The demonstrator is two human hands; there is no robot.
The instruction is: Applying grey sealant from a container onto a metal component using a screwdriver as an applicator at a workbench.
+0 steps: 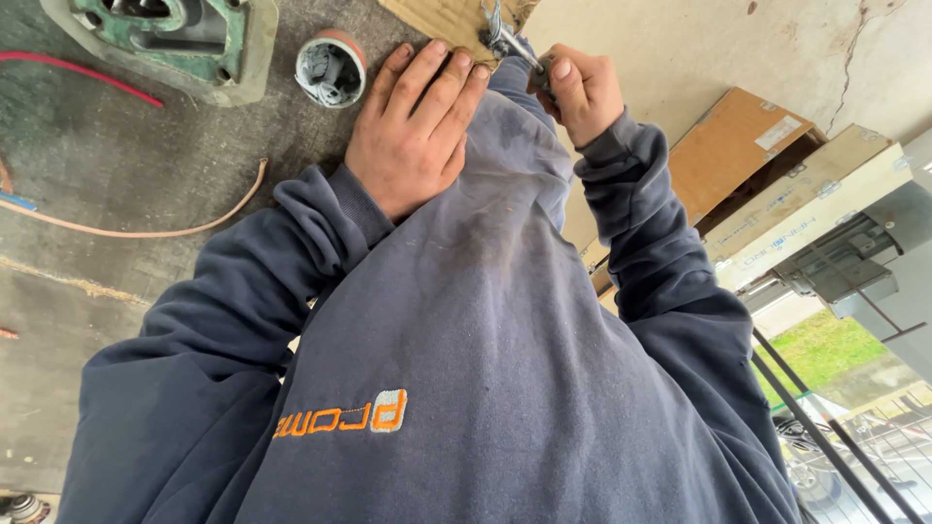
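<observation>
My left hand (416, 126) lies flat, fingers together, pressed on my dark blue trouser leg (515, 146) near the knee. My right hand (581, 89) is closed around the grip of a metal hand tool (510, 41), whose silvery head points at a piece of brown cardboard (449, 17) at the top edge. My dark blue sweatshirt (466, 369) fills the lower half of the view, and both sleeves reach up to the hands.
A round tin (331, 66) with grey contents stands on the concrete floor left of my left hand. A green and beige metal casting (175, 44) lies at top left. A pink cord (146, 231) and red hose (83, 73) cross the floor. Wooden boxes (767, 165) are stacked at right.
</observation>
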